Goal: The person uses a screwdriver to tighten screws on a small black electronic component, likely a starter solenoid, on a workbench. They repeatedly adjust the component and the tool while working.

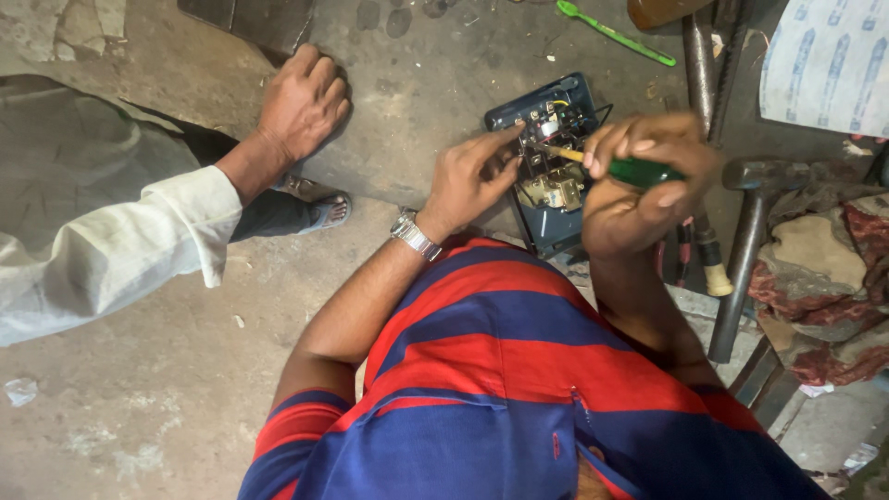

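A stained grey concrete floor (167, 389) fills the view, with a raised slab of the same concrete running across its upper part. On that slab lies an opened dark blue plastic electrical box (553, 162), its lid off and its metal contacts, screws and thin wires showing. The person in the red and blue striped shirt bends over it. The left hand (472, 176), with a silver wristwatch (414, 234) on the wrist, rests on the box's left edge, its forefinger stretched out to the parts inside; it grips nothing. The right hand (639, 181) is clenched around the green handle of a screwdriver (611, 167), whose yellow collar and metal tip point into the middle of the box.

At the upper left, another person's hand (301, 102) in a white sleeve lies flat on the slab, well apart from the box. A green toothbrush (616, 32) lies beyond the box. To the right a steel hammer (750, 250) leans beside crumpled reddish rags (824, 278). A white sheet package with pale blue printed shapes (827, 65) sits in the upper right corner.
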`<control>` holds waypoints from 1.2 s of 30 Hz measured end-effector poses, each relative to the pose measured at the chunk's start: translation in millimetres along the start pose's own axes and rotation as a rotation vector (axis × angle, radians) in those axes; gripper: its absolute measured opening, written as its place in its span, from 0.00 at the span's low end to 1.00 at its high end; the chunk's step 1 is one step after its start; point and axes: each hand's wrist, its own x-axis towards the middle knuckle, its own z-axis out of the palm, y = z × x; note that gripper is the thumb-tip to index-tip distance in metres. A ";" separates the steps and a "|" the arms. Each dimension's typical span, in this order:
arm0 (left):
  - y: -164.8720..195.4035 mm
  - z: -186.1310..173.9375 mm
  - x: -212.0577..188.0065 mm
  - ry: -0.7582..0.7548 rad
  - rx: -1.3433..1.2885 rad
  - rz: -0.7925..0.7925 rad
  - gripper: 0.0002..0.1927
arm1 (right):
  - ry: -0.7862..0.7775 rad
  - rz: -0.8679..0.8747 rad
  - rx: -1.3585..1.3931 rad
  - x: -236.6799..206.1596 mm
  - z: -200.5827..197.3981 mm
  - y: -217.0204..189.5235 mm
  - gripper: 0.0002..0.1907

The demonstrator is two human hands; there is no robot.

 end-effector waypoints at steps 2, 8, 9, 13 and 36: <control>0.0 -1.2 0.1 -0.005 0.002 0.008 0.25 | -0.034 0.028 -0.163 5.8 -0.4 -7.7 0.20; -3.2 -4.1 -0.8 0.001 0.060 0.055 0.23 | -0.224 0.047 -0.358 26.9 -13.6 -36.5 0.17; -3.6 -4.0 -1.1 -0.004 0.054 0.038 0.23 | -0.225 0.077 -0.309 28.3 -13.5 -40.3 0.15; -4.2 -2.9 -1.1 -0.008 0.056 0.020 0.23 | -0.319 0.078 -0.304 35.7 -14.2 -47.7 0.10; 19.8 -15.4 9.6 -0.015 0.010 -0.010 0.17 | -0.284 -0.238 -0.619 38.0 -32.1 -29.8 0.10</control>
